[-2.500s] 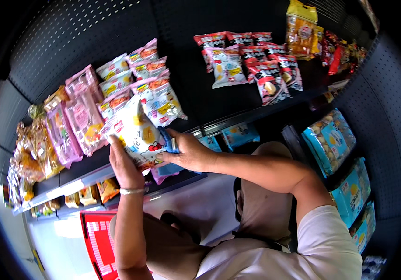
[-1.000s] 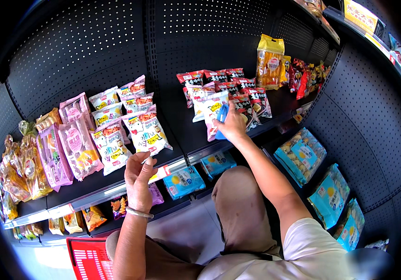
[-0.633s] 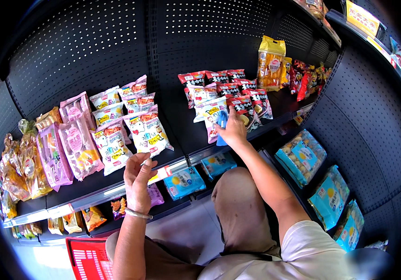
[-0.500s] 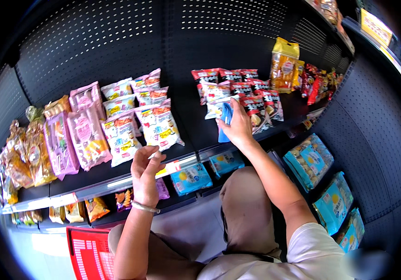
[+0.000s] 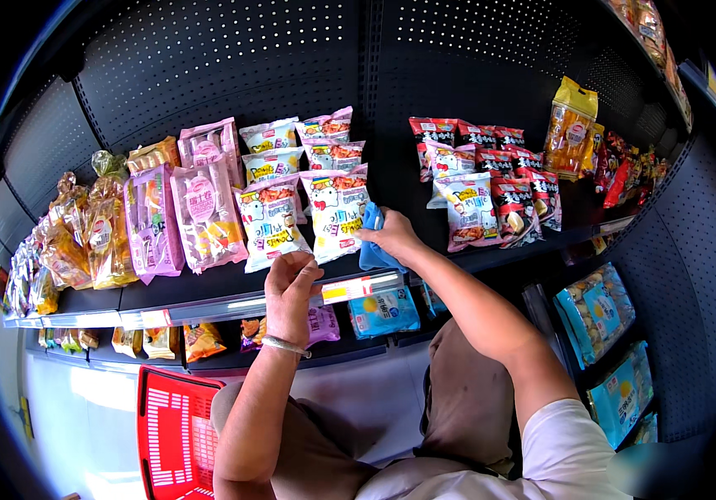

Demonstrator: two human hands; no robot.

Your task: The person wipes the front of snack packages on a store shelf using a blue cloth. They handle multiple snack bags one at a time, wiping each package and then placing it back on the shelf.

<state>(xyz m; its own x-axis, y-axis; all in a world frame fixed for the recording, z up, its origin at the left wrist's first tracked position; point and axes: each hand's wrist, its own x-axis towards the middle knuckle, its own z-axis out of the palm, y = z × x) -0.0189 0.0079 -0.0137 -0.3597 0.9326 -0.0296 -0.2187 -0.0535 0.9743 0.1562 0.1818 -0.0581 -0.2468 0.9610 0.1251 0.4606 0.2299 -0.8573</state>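
My right hand (image 5: 391,235) is closed around a folded blue cloth (image 5: 373,242), just right of a white-and-pink snack bag (image 5: 337,208) on the black shelf. Fingers curled together, my left hand (image 5: 291,279) is at the shelf's front edge, by the lower end of a second white-and-pink bag (image 5: 273,221). Whatever its fingertips may hold is hidden. To the right of the cloth, a similar white-and-pink bag (image 5: 469,212) lies in front of others, beside several red-and-black snack bags (image 5: 514,204).
Pink and purple packages (image 5: 205,221) and clear-wrapped brown snacks (image 5: 108,246) fill the shelf's left part. A yellow-topped bag (image 5: 570,129) stands far right. Blue packs (image 5: 384,315) sit on the shelf below. A red basket (image 5: 176,433) is on the floor at my left.
My right hand has moved left with the blue cloth, away from the red-and-black bags to the white-and-pink ones. My left hand's fingers have drawn closer together. The view has shifted left.
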